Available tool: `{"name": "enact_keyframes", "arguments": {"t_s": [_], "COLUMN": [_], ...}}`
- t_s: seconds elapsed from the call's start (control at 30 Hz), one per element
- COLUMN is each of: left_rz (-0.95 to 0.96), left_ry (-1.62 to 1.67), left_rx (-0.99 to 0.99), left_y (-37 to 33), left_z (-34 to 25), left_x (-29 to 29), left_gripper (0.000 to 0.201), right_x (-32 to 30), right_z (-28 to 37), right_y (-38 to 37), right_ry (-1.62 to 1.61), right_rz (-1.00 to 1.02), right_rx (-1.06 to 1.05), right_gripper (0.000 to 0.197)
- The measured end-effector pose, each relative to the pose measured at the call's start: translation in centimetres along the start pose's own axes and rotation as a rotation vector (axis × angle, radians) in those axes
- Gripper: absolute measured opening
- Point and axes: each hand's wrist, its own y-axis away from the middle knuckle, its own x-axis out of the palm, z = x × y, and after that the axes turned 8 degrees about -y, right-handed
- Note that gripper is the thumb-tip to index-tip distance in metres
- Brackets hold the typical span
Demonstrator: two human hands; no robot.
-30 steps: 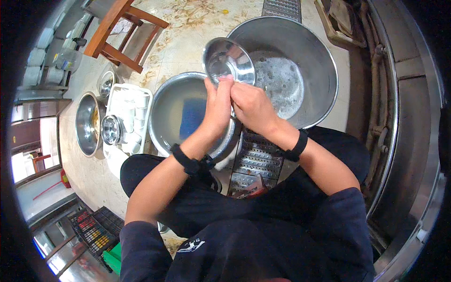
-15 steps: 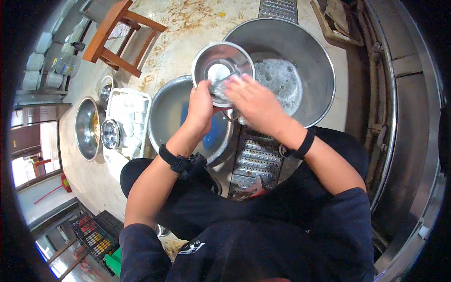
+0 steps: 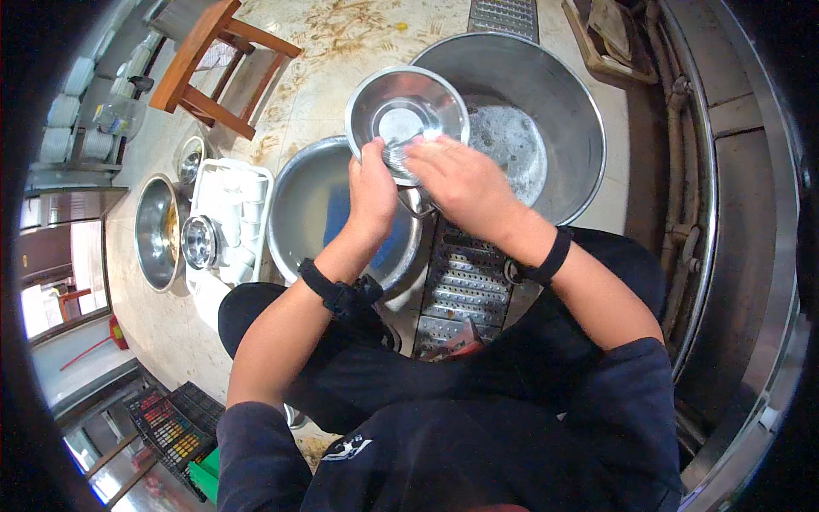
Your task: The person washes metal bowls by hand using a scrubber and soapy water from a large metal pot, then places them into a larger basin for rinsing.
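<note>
A round stainless steel bowl [image 3: 437,101] is tilted toward me above the gap between two large tubs. My left hand [image 3: 374,189] grips its near left rim, the thumb over the edge. Inside the bowl, my right hand [image 3: 467,181] presses a silvery wire scourer [image 3: 397,155] against the near wall; its fingers are closed and slightly blurred. Part of the scourer is hidden under those fingers. Behind the right hand stands a deep metal tub [image 3: 573,128] with foamy water. Below the left hand is a wide metal basin [image 3: 294,171] of cloudy water with something blue in it.
To the left, a white basket [image 3: 270,192] holds white cups, with a small steel bowl [image 3: 200,241] beside them. A metal basin [image 3: 153,230] stands farther left. A wooden stool [image 3: 194,64] is at the back left. Perforated metal grating [image 3: 465,290] lies between my knees.
The bowl has shifted slightly up and tips a little more toward me. My right hand has moved slightly within it, still pressing the scourer. The left hand keeps its grip.
</note>
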Motion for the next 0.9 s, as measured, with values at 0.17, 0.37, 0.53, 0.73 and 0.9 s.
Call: {"name": "enact_keyframes", "arguments": {"t_s": [0.17,0.37,0.53,0.73,0.9], "left_rz": [0.132,0.152,0.268,0.289,0.310], "left_ry": [-0.068,-0.082,-0.232,-0.193,-0.234], "left_rx": [-0.113,-0.189,-0.251,-0.248,-0.210], "left_y": [-0.1,0.3,0.7,0.7,1.5], "left_z": [-2.7,-2.7,-2.2,-3.4,-3.5], "left_x": [0.0,-0.3,-0.1,-0.9,-0.3], "left_gripper": [0.039,0.035,0.039,0.039,0.037], "right_x": [-0.9,0.9,1.2,0.1,0.4], "right_z": [-2.9,-2.4,-3.9,-0.7,0.1], "right_y": [0.7,1.1,1.1,0.9,-0.6], "right_ry": [0.236,0.102,0.401,0.095,-0.152], "right_rz": [0.119,0.257,0.304,0.401,0.306], "right_rx": [-0.049,0.021,0.066,0.160,0.184], "right_gripper": [0.029,0.039,0.056,0.052,0.070]}}
